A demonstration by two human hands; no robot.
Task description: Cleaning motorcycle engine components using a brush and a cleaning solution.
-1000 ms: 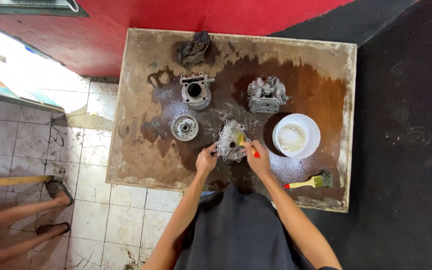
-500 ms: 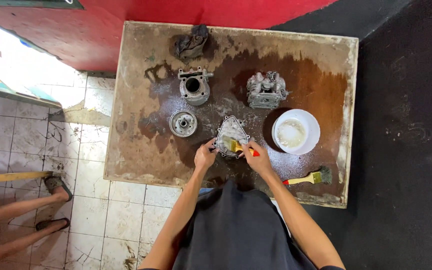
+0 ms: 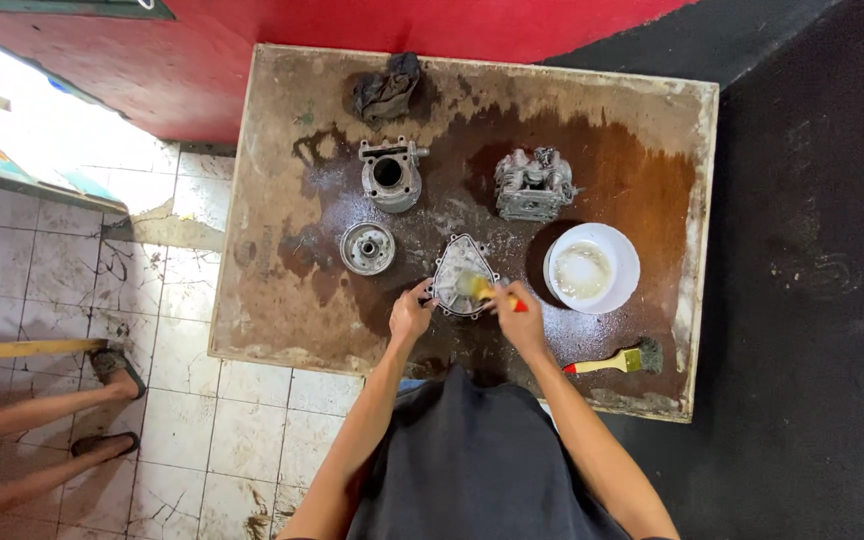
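Observation:
A flat, roughly triangular metal engine cover (image 3: 460, 268) lies wet on the stained wooden table (image 3: 282, 300). My left hand (image 3: 410, 314) grips its lower left edge. My right hand (image 3: 520, 318) holds a small paintbrush (image 3: 487, 291) with a red handle, bristles resting on the cover's middle. A white bowl (image 3: 592, 268) of cloudy liquid stands just right of the cover.
On the table are a metal cylinder block (image 3: 389, 176), a round hub part (image 3: 367, 248), a finned cylinder head (image 3: 533, 186), a dark rag (image 3: 387, 88) and a second yellow-and-red brush (image 3: 614, 361). Another person's legs and feet (image 3: 62, 400) stand on the tiled floor at left.
The brush has shifted slightly over the cover while my left hand stays on its edge. The view has drifted a little.

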